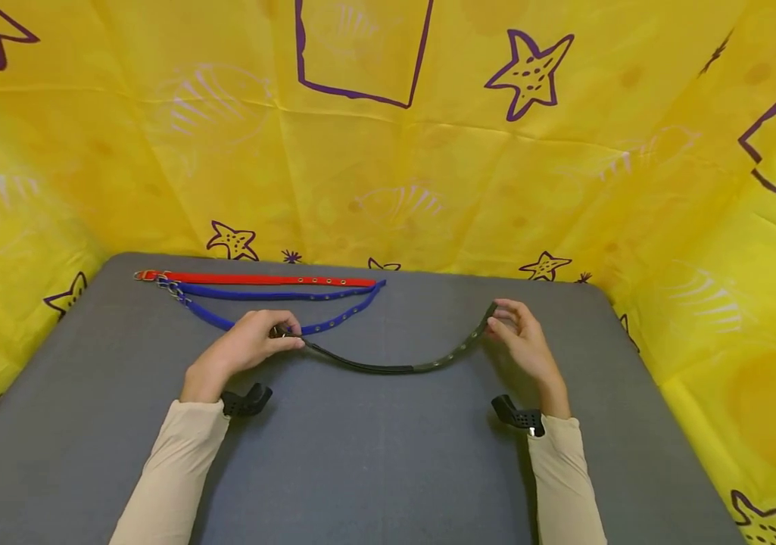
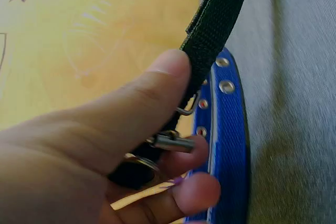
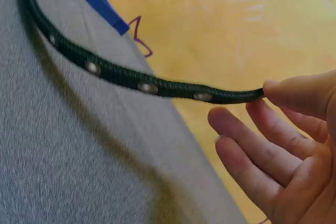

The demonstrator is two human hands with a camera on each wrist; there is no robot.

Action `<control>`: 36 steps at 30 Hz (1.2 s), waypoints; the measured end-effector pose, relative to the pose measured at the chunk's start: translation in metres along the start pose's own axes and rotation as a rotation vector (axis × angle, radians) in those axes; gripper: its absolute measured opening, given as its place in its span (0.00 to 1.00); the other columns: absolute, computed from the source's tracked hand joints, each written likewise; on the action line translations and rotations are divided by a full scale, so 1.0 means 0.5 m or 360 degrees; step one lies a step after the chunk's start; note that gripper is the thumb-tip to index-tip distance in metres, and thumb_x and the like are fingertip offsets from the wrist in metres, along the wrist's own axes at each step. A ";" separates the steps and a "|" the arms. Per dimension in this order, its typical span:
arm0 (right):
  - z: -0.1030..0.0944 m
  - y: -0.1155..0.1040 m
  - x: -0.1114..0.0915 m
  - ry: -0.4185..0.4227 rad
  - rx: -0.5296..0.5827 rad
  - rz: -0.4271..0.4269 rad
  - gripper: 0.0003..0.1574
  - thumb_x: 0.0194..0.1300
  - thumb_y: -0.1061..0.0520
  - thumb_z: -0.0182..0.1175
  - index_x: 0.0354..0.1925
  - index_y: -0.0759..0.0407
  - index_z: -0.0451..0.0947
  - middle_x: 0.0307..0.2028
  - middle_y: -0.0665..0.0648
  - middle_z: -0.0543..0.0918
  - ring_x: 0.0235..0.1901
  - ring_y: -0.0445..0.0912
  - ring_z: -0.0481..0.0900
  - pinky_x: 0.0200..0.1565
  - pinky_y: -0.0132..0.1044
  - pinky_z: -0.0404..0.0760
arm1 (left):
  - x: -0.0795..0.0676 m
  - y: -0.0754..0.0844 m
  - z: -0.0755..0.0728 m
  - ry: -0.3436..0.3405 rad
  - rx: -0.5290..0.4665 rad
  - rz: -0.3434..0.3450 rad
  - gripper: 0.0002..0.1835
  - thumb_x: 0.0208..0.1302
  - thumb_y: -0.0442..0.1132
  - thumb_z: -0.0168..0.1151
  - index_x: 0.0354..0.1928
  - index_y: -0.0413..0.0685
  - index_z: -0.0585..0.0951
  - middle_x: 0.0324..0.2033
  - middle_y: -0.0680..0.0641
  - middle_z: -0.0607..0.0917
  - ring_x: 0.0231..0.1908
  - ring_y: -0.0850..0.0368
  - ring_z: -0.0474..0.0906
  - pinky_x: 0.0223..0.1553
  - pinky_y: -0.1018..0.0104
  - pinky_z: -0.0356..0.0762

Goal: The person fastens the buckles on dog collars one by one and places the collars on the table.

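Observation:
A dark green collar with metal eyelets sags in a curve between the two hands. My left hand pinches its buckle end; the left wrist view shows the metal buckle among the fingers, with the thumb on the webbing. At the other end, my right hand pinches the collar's tip between thumb and finger, the remaining fingers spread below it in the right wrist view. Behind the left hand lies a blue collar, folded in a loop, partly hidden by that hand.
A red collar lies straight along the back left of the grey table, its buckle at the left beside the blue collar's metal fittings. Yellow cloth with printed starfish and fish hangs behind the table and along both sides.

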State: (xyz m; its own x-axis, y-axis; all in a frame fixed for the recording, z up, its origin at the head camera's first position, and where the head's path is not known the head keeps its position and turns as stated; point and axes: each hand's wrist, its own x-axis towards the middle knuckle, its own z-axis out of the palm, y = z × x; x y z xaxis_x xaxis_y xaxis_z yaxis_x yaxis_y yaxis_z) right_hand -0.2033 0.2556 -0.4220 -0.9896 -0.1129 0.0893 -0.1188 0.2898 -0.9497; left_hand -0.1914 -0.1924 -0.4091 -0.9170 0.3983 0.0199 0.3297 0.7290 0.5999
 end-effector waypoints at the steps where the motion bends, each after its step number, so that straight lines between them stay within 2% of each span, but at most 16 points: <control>1: 0.002 -0.003 -0.001 0.0002 0.0011 -0.0006 0.25 0.74 0.68 0.51 0.64 0.77 0.59 0.53 0.71 0.71 0.35 0.36 0.84 0.46 0.32 0.84 | 0.001 0.002 0.001 0.0016 -0.0017 0.0008 0.07 0.63 0.43 0.69 0.38 0.49 0.83 0.30 0.51 0.82 0.33 0.58 0.72 0.37 0.65 0.70; 5: 0.008 -0.018 -0.004 -0.0020 0.0004 -0.0031 0.21 0.74 0.68 0.50 0.60 0.76 0.59 0.53 0.68 0.70 0.35 0.36 0.84 0.46 0.34 0.84 | 0.003 0.014 0.000 0.0079 -0.0122 0.0014 0.09 0.62 0.42 0.70 0.41 0.47 0.83 0.31 0.51 0.82 0.32 0.58 0.72 0.35 0.67 0.71; 8: 0.012 -0.029 -0.007 -0.0074 -0.0065 -0.0033 0.21 0.75 0.64 0.51 0.60 0.73 0.60 0.56 0.69 0.70 0.36 0.36 0.83 0.47 0.31 0.83 | 0.003 0.021 -0.002 0.0106 -0.0233 0.0002 0.13 0.63 0.42 0.70 0.45 0.45 0.82 0.34 0.50 0.84 0.33 0.58 0.75 0.36 0.68 0.73; 12: 0.018 -0.041 -0.011 -0.0138 -0.0150 -0.0058 0.23 0.75 0.63 0.53 0.63 0.70 0.62 0.60 0.72 0.71 0.45 0.37 0.80 0.49 0.26 0.78 | 0.003 0.032 -0.005 0.0125 -0.0385 0.0002 0.15 0.64 0.43 0.69 0.49 0.47 0.81 0.37 0.49 0.86 0.33 0.57 0.79 0.37 0.68 0.75; 16: 0.025 -0.050 -0.012 -0.0160 -0.0153 -0.0130 0.23 0.74 0.64 0.54 0.63 0.70 0.63 0.59 0.75 0.73 0.51 0.40 0.77 0.50 0.23 0.76 | 0.004 0.050 -0.007 0.0179 -0.0485 0.0023 0.16 0.64 0.44 0.68 0.52 0.50 0.80 0.33 0.48 0.85 0.30 0.59 0.78 0.33 0.69 0.73; 20: 0.032 -0.059 -0.011 -0.0156 -0.0142 -0.0189 0.22 0.73 0.66 0.54 0.62 0.70 0.65 0.57 0.75 0.74 0.49 0.40 0.78 0.50 0.23 0.76 | 0.004 0.071 -0.006 0.0246 -0.0519 0.0021 0.18 0.64 0.44 0.68 0.54 0.50 0.80 0.31 0.47 0.82 0.28 0.59 0.75 0.31 0.69 0.71; 24: 0.039 -0.068 -0.011 -0.0146 -0.0140 -0.0223 0.22 0.72 0.67 0.54 0.61 0.71 0.66 0.55 0.75 0.75 0.48 0.35 0.78 0.50 0.22 0.76 | 0.003 0.089 -0.001 0.0307 -0.0509 -0.0005 0.17 0.64 0.45 0.68 0.53 0.52 0.80 0.33 0.47 0.83 0.31 0.56 0.77 0.33 0.68 0.74; 29: 0.044 -0.077 -0.016 -0.0129 -0.0173 -0.0240 0.21 0.72 0.66 0.55 0.60 0.70 0.68 0.55 0.72 0.76 0.49 0.34 0.77 0.50 0.23 0.76 | 0.004 0.104 0.005 0.0373 -0.0444 0.0059 0.15 0.65 0.43 0.67 0.53 0.52 0.81 0.32 0.49 0.82 0.32 0.54 0.77 0.34 0.68 0.74; 31: 0.046 -0.080 -0.018 -0.0131 -0.0178 -0.0246 0.21 0.72 0.65 0.55 0.60 0.70 0.68 0.55 0.71 0.77 0.50 0.38 0.78 0.50 0.23 0.76 | 0.005 0.107 0.007 0.0378 -0.0431 0.0083 0.15 0.67 0.42 0.66 0.54 0.51 0.81 0.32 0.50 0.80 0.31 0.55 0.76 0.33 0.69 0.73; 36: 0.052 -0.086 -0.018 -0.0137 -0.0182 -0.0264 0.20 0.72 0.66 0.56 0.60 0.69 0.69 0.54 0.71 0.77 0.53 0.56 0.80 0.50 0.24 0.77 | 0.006 0.111 0.012 0.0328 -0.0486 0.0077 0.15 0.69 0.43 0.63 0.55 0.51 0.81 0.34 0.48 0.82 0.32 0.54 0.76 0.33 0.69 0.74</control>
State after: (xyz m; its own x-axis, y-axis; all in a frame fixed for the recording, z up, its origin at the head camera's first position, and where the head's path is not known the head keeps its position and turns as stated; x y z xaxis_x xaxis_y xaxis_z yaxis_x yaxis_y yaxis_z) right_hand -0.1874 0.2193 -0.3898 -0.9457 -0.2475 0.2107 -0.2926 0.3661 -0.8834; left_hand -0.1747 -0.1474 -0.3806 -0.9383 0.2850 0.1961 0.3200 0.5000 0.8047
